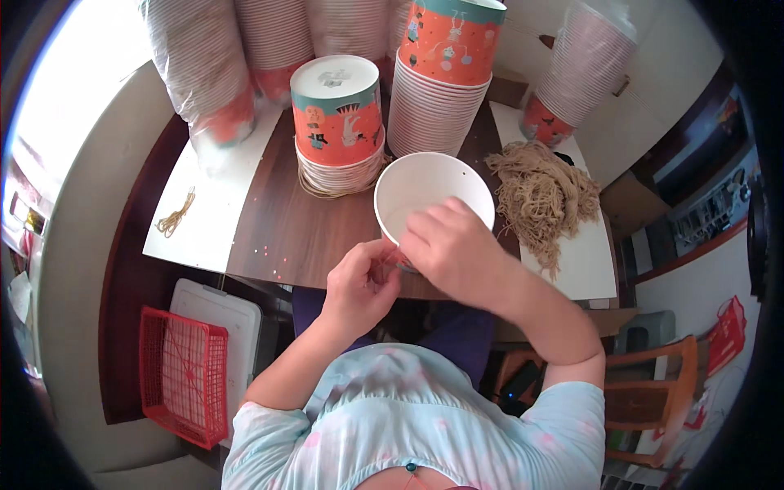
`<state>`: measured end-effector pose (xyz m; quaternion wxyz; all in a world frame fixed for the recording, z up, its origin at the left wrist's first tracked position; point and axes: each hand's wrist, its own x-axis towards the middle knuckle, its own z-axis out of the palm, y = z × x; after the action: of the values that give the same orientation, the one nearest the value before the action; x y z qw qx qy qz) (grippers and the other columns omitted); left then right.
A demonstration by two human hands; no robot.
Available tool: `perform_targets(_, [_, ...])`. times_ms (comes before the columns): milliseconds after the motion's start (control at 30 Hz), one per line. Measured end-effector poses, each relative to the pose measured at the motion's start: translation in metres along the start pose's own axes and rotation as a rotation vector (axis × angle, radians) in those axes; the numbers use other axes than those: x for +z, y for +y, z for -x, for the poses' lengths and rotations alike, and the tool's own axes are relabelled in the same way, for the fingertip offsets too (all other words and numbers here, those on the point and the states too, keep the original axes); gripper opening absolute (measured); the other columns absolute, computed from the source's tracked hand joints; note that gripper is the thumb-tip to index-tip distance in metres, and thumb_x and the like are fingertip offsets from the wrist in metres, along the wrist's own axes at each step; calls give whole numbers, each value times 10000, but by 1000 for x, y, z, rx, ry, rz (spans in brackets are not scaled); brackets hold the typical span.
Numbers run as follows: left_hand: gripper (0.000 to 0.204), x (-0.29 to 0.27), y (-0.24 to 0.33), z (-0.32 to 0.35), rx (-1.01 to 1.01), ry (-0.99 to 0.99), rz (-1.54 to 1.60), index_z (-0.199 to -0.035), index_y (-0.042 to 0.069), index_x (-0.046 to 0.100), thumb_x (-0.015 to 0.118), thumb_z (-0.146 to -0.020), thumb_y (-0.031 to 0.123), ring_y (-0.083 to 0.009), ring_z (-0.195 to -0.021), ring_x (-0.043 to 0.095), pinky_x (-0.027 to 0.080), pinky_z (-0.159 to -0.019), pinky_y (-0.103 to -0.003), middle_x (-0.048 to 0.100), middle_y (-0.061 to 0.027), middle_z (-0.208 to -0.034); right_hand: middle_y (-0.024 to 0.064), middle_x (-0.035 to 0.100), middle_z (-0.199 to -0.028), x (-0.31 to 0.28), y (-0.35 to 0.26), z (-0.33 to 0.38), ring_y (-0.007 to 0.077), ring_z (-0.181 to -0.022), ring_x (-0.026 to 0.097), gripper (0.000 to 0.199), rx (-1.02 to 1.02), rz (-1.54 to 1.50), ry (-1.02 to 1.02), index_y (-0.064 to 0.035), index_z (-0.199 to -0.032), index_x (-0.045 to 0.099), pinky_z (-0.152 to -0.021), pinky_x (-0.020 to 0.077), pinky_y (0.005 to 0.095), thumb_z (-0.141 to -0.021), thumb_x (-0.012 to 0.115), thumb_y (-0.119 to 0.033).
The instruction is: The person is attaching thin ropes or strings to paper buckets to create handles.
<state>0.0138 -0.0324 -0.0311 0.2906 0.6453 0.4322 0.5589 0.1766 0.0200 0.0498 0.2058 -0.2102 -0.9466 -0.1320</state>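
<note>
A round paper bucket (425, 181), white inside, stands near the table's front edge with its mouth tipped toward me. A small dark hole shows in its far wall near the rim. My left hand (362, 282) is at the near left of its outer wall, thumb and fingers pinched together. Reaching over the near rim, my right hand (453, 249) has its fingers curled closed and hides part of the rim. What either hand's fingertips hold is hidden. Behind the bucket, an upside-down stack of orange and green printed buckets (336, 122) has tan cords hanging around its lower rims.
A tall bucket stack (441, 102) rises behind the bucket. To the right lies a tangled heap of tan cords (543, 200); a small cord bundle (175, 214) lies far left. Plastic-wrapped stacks (200, 73) line the back. A red basket (184, 371) and wooden chair (653, 392) flank me.
</note>
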Motion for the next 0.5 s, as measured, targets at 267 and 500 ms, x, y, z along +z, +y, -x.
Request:
perform_targets(267, [234, 6, -7, -2, 171, 140, -298, -997, 28, 596, 630, -784, -61, -145, -638, 582, 495, -556, -279, 582, -87, -901, 70, 502, -762, 34, -63, 35, 223, -570, 546, 119, 401, -79, 161, -36, -803, 545, -508, 460, 336, -747, 642, 6])
perform_targets(500, [188, 10, -9, -6, 26, 265, -233, -976, 20, 577, 679, -818, 13, -90, -534, 476, 406, -468, -252, 555, -80, -924, 58, 418, -698, 37, -63, 27, 188, -587, 530, 119, 437, -60, 267, -54, -778, 485, -538, 448, 311, -746, 596, -27])
